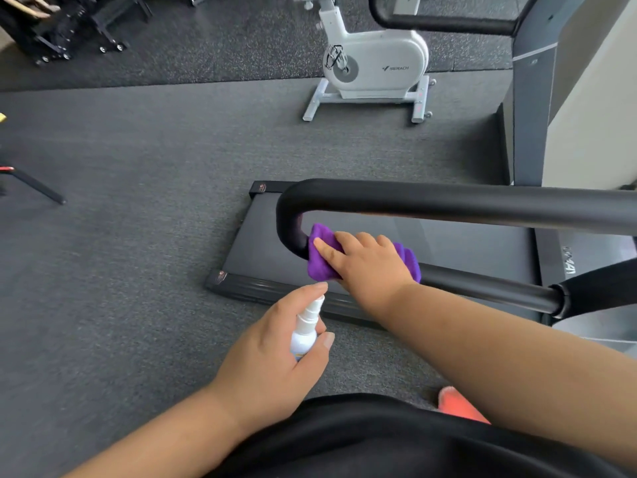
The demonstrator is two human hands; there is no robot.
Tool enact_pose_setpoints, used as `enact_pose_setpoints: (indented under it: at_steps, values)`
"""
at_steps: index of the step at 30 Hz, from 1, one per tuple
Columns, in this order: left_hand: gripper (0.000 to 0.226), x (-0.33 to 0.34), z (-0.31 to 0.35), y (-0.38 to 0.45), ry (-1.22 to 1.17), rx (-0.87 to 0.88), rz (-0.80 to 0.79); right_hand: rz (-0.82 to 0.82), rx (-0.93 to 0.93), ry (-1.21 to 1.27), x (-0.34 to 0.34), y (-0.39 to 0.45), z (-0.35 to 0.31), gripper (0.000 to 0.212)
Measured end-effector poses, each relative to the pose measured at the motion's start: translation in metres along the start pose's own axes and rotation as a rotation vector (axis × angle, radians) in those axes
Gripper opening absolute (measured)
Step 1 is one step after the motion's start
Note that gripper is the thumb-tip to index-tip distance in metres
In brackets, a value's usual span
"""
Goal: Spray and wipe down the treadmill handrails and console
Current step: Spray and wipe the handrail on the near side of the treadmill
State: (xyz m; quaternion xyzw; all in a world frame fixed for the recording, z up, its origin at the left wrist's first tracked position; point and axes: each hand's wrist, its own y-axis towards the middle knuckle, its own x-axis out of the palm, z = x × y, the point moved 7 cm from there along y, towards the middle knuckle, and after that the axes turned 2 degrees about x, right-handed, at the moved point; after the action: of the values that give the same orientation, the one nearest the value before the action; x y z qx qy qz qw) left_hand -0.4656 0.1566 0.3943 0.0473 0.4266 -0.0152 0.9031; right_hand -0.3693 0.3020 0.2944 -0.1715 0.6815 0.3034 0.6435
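The treadmill's black handrail [448, 201] loops round at its left end and runs back to the right below. My right hand [370, 262] wraps a purple cloth [320, 251] round the lower bar of that loop, just past the bend. My left hand [272, 353] holds a small white spray bottle [305, 331] upright, index finger on top of its nozzle, a little below and left of the cloth. The console is out of view.
The black treadmill deck [262, 257] lies on the grey gym floor below the rail. A white exercise bike [372, 63] stands further back. Black wheeled equipment [65, 32] sits at the top left. A grey treadmill upright [531, 108] rises at the right.
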Motion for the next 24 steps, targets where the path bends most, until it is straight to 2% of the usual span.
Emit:
enact_pose_setpoints:
  at_steps: [3,5,7,9,11,13,16,18,20,24]
  values:
    - [0.058,-0.003,-0.002,-0.004,-0.015,-0.010,0.012,0.117,0.023,0.255,-0.011,-0.016,0.011,0.069]
    - [0.056,-0.007,-0.008,-0.008,-0.027,-0.031,0.028,0.210,0.174,0.614,-0.016,-0.019,0.022,0.061]
    - [0.054,-0.012,-0.014,-0.012,-0.038,-0.041,0.042,0.247,0.400,0.995,-0.014,-0.015,0.034,0.042]
    - [0.054,-0.016,-0.017,-0.015,-0.048,-0.040,0.045,0.312,0.454,1.175,-0.018,-0.004,0.031,0.032]
    - [0.055,-0.022,-0.022,-0.015,-0.049,-0.035,0.051,0.384,0.293,1.150,-0.030,0.011,0.012,0.041]
    - [0.056,-0.029,-0.027,-0.017,-0.042,-0.026,0.062,0.354,0.186,1.063,-0.032,0.025,-0.010,0.049]
    - [0.058,-0.041,-0.039,-0.019,-0.026,-0.026,0.062,0.184,0.347,0.934,-0.016,0.039,-0.025,0.058]
    - [0.058,-0.048,-0.049,-0.019,-0.028,-0.013,0.066,0.184,0.448,0.835,-0.015,0.041,-0.027,0.057]
    - [0.058,-0.053,-0.059,-0.017,-0.027,-0.004,0.070,0.204,0.481,0.777,-0.015,0.043,-0.027,0.053]
    - [0.069,-0.056,-0.072,-0.005,-0.041,0.019,0.040,0.093,0.452,0.644,-0.013,0.046,-0.024,0.053]
